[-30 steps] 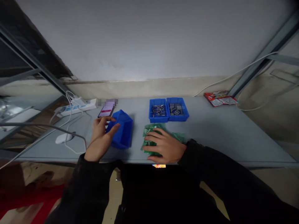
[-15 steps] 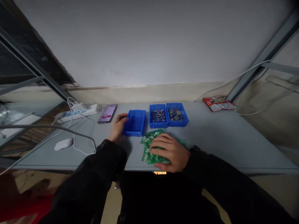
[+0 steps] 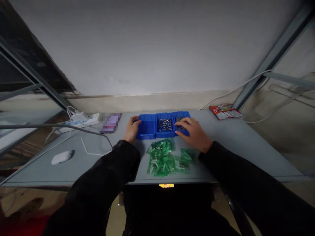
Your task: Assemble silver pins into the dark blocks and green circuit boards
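Observation:
Three blue bins stand side by side in a row. My left hand [image 3: 132,128] grips the left side of the empty left bin [image 3: 147,127]. The middle bin [image 3: 165,134] holds several shiny metal pins or screws. Over the right bin [image 3: 181,114], which has grey cylindrical parts in it, my right hand [image 3: 193,131] rests with fingers apart at its near side, covering part of it. Nearer the front edge lies a pile of green plastic packets [image 3: 161,157] with small parts inside.
On the left are a phone [image 3: 111,123], a white power strip [image 3: 81,122] with cables and a white earbud case [image 3: 61,157]. A red packet [image 3: 225,112] lies at the back right. Metal frame posts rise at both sides.
The left bin has moved right against the middle one, with my left hand on it. My right hand has left the green packets and moved up to the right bin. The view has shifted slightly.

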Available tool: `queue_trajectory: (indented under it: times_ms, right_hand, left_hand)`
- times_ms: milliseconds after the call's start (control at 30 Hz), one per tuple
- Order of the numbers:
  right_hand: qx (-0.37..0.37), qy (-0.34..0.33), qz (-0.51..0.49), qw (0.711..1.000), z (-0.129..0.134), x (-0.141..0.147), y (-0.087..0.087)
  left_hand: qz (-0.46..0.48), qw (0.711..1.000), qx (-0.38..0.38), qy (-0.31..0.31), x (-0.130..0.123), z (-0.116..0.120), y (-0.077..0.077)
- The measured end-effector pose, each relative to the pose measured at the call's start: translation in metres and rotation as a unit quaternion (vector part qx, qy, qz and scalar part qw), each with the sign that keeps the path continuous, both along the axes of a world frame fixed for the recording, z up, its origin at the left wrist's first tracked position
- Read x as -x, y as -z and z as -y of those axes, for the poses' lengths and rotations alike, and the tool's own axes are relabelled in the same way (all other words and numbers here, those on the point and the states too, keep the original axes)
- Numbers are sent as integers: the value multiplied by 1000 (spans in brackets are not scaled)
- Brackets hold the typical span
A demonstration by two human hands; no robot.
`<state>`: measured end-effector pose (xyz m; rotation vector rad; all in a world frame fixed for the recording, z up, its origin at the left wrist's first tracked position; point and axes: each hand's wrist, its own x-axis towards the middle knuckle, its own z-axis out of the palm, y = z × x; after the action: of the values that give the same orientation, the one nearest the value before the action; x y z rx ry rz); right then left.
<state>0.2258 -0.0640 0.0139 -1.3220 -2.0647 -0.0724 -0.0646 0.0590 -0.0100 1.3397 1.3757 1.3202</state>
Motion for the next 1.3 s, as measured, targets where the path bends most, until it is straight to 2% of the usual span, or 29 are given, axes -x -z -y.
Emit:
queue_trajectory:
  times_ms: [67,100,167,233,267,333,433,533,700,800,1000,1067,1167,1233,1300]
  right_hand:
    - [-6,3,30,1000,-11,-3,17]
    - [-9,1,48,999,-13,-3,24]
    - [-11,-14,80,997,-15,-4,32]
    - [-16,-29,96,995,-15,-6,35]
    - [-20,-34,94,995,-16,-7,36]
    - [-28,-42,78,996,-18,-8,38]
    - [-35,-65,57,996,-24,-11,41]
    - [-39,-85,47,995,-28,-12,44]
    - [-44,-95,40,994,-33,-14,44]
    - [-36,-111,42,992,-39,-16,43]
    - [-31,-109,29,993,-45,-20,38]
    - [-22,-110,20,994,-37,-23,29]
    - [-16,-83,-19,996,-8,-34,8]
    - [36,-78,-34,996,19,-42,-2]
    - [121,-86,-3,989,48,-45,-3]
  left_hand:
    - [-85,995,-52,13,4,13,-8]
    - [-158,981,-116,15,7,22,-14]
    - [-313,922,-220,53,13,42,-25]
    - [-421,856,-260,148,17,60,-35]
    - [-447,832,-262,197,17,66,-37]
    - [-466,807,-258,256,15,72,-37]
    - [-452,807,-250,287,4,67,-29]
    - [-403,826,-251,304,-5,58,-22]
    - [-361,847,-239,307,-11,49,-20]
    - [-370,840,-258,300,-11,46,-18]
    - [-424,806,-307,275,-12,42,-15]
    - [-426,805,-328,250,-6,48,-22]
    - [-403,823,-344,205,7,73,-38]
    - [-385,834,-325,225,15,97,-46]
    - [-389,824,-296,286,15,121,-45]
